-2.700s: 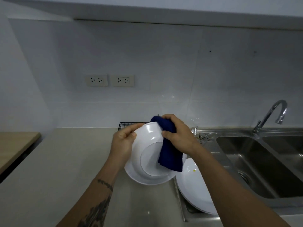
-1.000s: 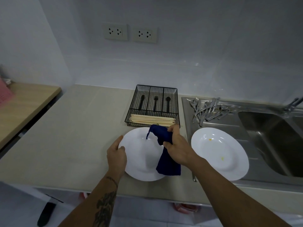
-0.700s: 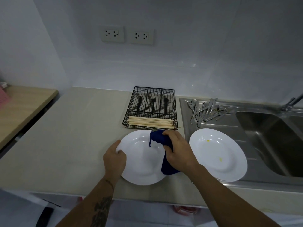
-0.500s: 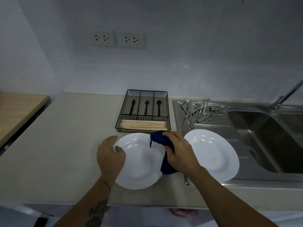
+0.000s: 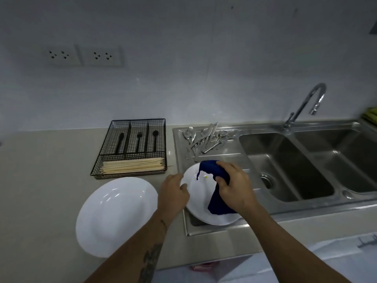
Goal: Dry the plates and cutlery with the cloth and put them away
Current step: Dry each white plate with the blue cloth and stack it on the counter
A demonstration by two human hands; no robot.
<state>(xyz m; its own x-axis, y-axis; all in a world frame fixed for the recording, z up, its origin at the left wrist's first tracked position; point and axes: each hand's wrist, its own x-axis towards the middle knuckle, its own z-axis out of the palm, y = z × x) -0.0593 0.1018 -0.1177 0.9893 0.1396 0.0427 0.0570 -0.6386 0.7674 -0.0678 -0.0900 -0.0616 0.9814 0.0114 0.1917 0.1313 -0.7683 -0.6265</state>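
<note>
A white plate (image 5: 116, 213) lies flat on the beige counter at the left, with no hand on it. A second white plate (image 5: 197, 197), with small yellow specks on it, sits on the steel drainboard (image 5: 232, 154). My left hand (image 5: 173, 195) is at this plate's left rim, thumb on the edge. My right hand (image 5: 234, 188) grips a dark blue cloth (image 5: 212, 170) and holds it on the plate's right half. A heap of wet metal cutlery (image 5: 206, 139) lies on the drainboard behind the plate.
A black wire cutlery tray (image 5: 93, 172) stands on the counter behind the left plate, holding black utensils and wooden chopsticks (image 5: 132, 165). A double steel sink (image 5: 285, 160) with a curved tap (image 5: 306, 103) lies to the right. The counter's front edge is close.
I set the first plate down on the counter and let go of it. Both hands moved right to the second plate, the cloth going with my right hand.
</note>
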